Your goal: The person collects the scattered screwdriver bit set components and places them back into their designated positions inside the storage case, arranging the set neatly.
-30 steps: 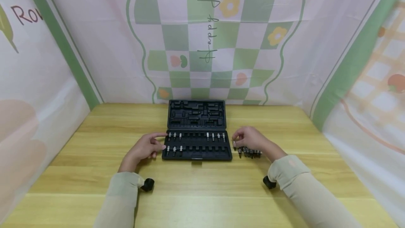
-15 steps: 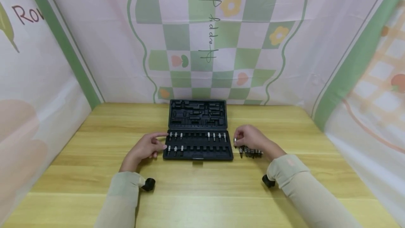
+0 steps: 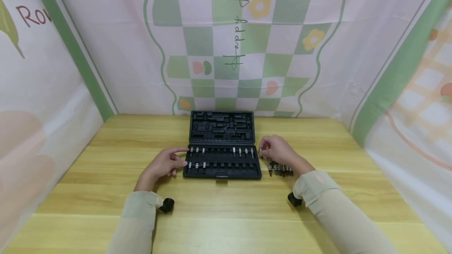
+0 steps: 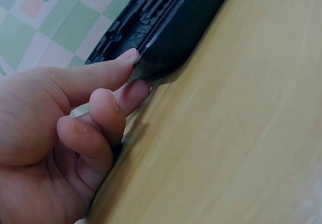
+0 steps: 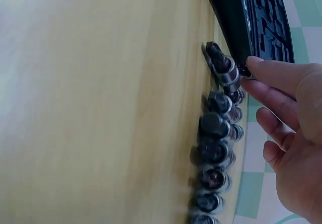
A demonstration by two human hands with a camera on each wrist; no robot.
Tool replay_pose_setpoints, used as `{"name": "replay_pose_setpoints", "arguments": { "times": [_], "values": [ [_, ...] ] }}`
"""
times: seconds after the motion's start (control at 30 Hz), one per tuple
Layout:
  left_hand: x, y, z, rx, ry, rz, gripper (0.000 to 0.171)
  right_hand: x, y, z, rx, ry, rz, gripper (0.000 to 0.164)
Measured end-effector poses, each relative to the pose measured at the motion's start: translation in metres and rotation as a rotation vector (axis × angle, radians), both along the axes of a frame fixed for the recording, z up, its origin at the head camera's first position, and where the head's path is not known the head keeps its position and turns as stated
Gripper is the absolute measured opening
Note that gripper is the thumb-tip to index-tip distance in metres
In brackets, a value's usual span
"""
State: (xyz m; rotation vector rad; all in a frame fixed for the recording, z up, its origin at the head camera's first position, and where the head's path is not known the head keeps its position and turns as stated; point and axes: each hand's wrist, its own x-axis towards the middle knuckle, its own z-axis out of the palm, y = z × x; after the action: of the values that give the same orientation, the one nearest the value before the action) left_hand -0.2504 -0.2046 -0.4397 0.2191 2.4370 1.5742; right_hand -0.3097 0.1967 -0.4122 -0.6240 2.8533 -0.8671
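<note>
A black plastic tool case (image 3: 222, 160) lies with its lid raised on the table. Silver bit sockets (image 3: 197, 165) fill slots at its left side, and more sit at the upper right. My left hand (image 3: 166, 164) touches the case's left edge with index finger and thumb, the other fingers loosely bent; in the left wrist view the thumb (image 4: 108, 75) rests at the case's corner. Just right of the case, my right hand (image 3: 279, 150) pinches a small bit socket (image 5: 245, 72) between thumb and index finger, mostly hidden by the fingertips.
Several loose bit sockets (image 3: 280, 169) lie in a row on the wooden table (image 3: 219, 214), below the right hand. The molded lid (image 3: 222, 126) leans back near the patterned cloth wall (image 3: 226, 89). A black wrist camera (image 3: 166, 205) is strapped at the left sleeve.
The right hand has moved slightly up and back toward the case, carrying the bit socket away from the row. The left hand stays at the case's edge. The head view has shifted slightly.
</note>
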Motion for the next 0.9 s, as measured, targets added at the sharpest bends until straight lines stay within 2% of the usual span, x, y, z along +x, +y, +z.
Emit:
{"name": "replay_pose_setpoints", "arguments": {
  "times": [0.3,0.57,0.9],
  "values": [
    [0.000,0.000,-0.001,-0.002,-0.006,0.006,0.052,-0.005,-0.011,-0.001,-0.064,-0.022,-0.079,0.006],
    [-0.001,0.000,0.000,0.000,-0.014,0.013,0.051,-0.008,-0.019,0.004,-0.068,-0.036,-0.072,0.008],
    [-0.001,0.000,-0.001,-0.009,-0.002,0.008,0.051,-0.010,-0.041,0.005,-0.166,-0.081,-0.024,0.012]
  ]
}}
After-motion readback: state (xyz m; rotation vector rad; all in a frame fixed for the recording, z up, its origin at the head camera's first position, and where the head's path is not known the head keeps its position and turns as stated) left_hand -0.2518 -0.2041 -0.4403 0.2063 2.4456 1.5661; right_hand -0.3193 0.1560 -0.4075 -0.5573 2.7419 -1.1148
